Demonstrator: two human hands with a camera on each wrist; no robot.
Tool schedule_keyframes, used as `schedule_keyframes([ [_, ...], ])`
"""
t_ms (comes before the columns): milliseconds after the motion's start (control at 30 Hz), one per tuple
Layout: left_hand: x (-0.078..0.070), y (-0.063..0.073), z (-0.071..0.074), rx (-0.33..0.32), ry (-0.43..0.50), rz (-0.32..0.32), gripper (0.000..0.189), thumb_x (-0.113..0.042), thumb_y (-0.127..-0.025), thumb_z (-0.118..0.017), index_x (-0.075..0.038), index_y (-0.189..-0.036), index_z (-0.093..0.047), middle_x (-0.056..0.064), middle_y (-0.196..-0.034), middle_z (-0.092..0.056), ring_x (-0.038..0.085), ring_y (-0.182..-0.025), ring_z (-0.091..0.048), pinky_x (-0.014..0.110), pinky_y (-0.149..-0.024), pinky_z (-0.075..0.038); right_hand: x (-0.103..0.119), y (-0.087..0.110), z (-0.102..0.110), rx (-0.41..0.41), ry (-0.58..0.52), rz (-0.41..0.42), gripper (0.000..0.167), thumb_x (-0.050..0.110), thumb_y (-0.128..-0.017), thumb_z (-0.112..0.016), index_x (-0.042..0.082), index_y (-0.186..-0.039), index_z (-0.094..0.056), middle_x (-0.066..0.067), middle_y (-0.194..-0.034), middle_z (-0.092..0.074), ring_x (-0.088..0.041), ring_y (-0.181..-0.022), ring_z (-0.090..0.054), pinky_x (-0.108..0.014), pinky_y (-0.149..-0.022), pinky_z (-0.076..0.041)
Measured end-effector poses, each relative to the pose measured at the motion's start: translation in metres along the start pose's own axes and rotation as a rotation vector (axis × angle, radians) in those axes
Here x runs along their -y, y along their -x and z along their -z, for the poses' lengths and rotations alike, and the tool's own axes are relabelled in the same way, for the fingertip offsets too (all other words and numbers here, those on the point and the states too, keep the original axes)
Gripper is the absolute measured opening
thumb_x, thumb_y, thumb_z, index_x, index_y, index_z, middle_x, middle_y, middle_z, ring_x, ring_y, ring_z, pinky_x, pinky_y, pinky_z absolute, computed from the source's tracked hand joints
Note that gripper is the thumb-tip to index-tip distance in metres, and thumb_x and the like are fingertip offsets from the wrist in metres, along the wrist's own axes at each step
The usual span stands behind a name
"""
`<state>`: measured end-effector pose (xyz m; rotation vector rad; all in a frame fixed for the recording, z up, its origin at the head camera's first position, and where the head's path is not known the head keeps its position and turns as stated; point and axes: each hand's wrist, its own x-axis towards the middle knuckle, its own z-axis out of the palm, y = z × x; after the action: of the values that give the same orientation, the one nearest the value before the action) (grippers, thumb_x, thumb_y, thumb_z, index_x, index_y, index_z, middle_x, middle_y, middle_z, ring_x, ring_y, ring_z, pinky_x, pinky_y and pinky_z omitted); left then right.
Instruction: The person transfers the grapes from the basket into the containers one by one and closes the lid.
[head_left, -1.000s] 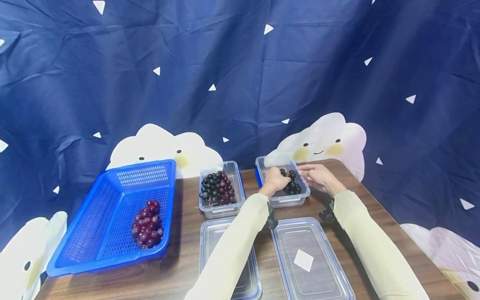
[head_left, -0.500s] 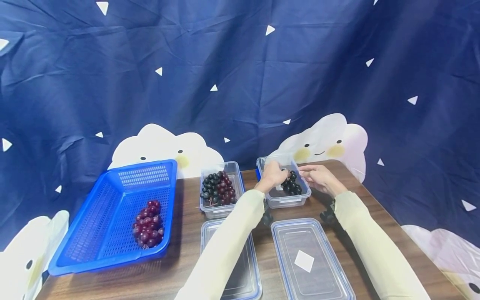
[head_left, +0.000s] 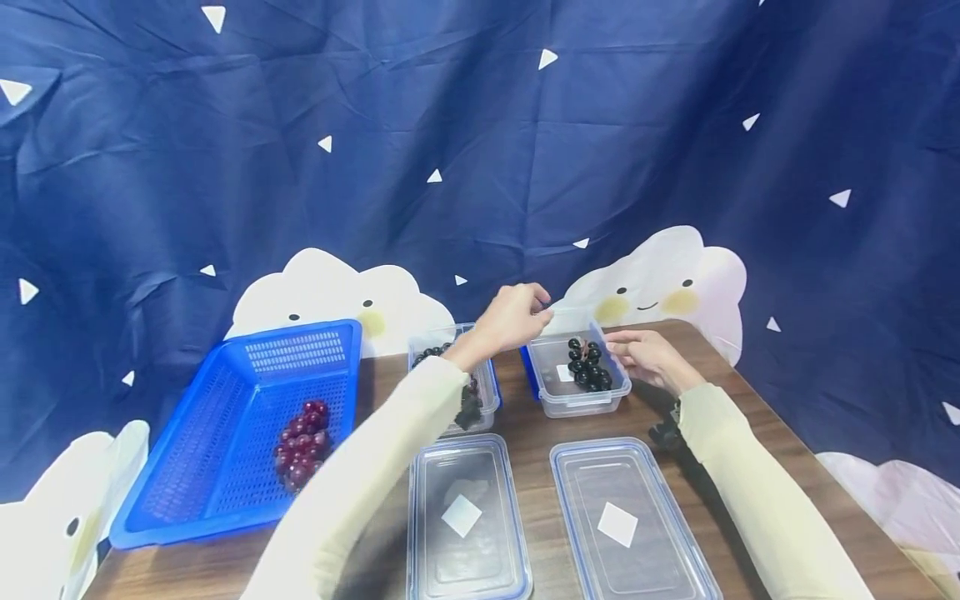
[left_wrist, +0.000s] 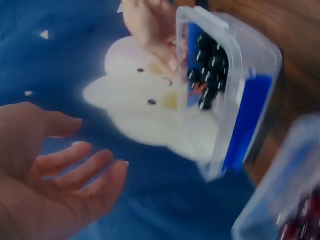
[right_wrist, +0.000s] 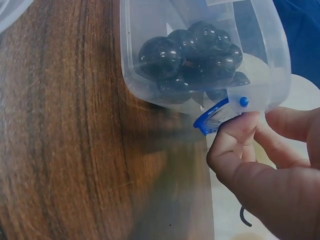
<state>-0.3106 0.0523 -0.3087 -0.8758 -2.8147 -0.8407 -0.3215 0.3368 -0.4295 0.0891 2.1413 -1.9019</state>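
the light, stiff box (head_left: 577, 392) of soft grapes (head_left: 588, 367) is being pinched at its rim by the right hand (head_left: 648, 357); the left hand (head_left: 513, 317) is hovering, fingers relaxed, grasping nothing.

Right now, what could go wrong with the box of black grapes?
The right hand touches the box of black grapes only at its far right edge, so a nudge might slide or tip it. The left hand hangs empty above the other grape box, and its sleeve could brush that box on the way down. Both lids lie close in front, where an arm could knock them.
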Motion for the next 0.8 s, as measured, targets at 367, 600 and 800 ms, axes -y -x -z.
schedule_keyframes([
  [367, 0.031, 0.084, 0.068, 0.003, -0.297, -0.075, 0.032, -0.022, -0.102, -0.065, -0.004, -0.127, -0.068, 0.015, -0.122, -0.076, 0.029, -0.114, -0.074, 0.044, -0.100, -0.061, -0.003, -0.005, 0.002, 0.021, -0.036, -0.012, 0.059, 0.009, -0.108, -0.055, -0.008, -0.159, -0.030, 0.012, -0.093, -0.071, -0.002, -0.086, -0.067, -0.025, -0.082, -0.061],
  [600, 0.084, 0.142, 0.094, -0.049, -0.273, 0.076, 0.029, -0.019, -0.099, -0.066, -0.001, -0.122, -0.068, 0.019, -0.111, -0.079, 0.033, -0.097, -0.077, 0.047, -0.082, -0.065, -0.004, -0.006, 0.001, 0.028, -0.023, -0.016, 0.059, 0.008, -0.109, -0.052, -0.009, -0.160, -0.028, 0.011, -0.093, -0.071, -0.002, -0.086, -0.067, -0.025, -0.081, -0.060],
  [800, 0.133, 0.173, 0.104, -0.029, -0.230, 0.329, 0.031, -0.021, -0.099, -0.065, -0.001, -0.121, -0.070, 0.016, -0.101, -0.078, 0.026, -0.080, -0.072, 0.038, -0.065, -0.059, -0.003, -0.006, 0.002, 0.021, -0.034, -0.004, 0.057, 0.007, -0.108, -0.052, -0.011, -0.158, -0.030, 0.011, -0.089, -0.069, -0.001, -0.080, -0.063, -0.018, -0.071, -0.054],
])
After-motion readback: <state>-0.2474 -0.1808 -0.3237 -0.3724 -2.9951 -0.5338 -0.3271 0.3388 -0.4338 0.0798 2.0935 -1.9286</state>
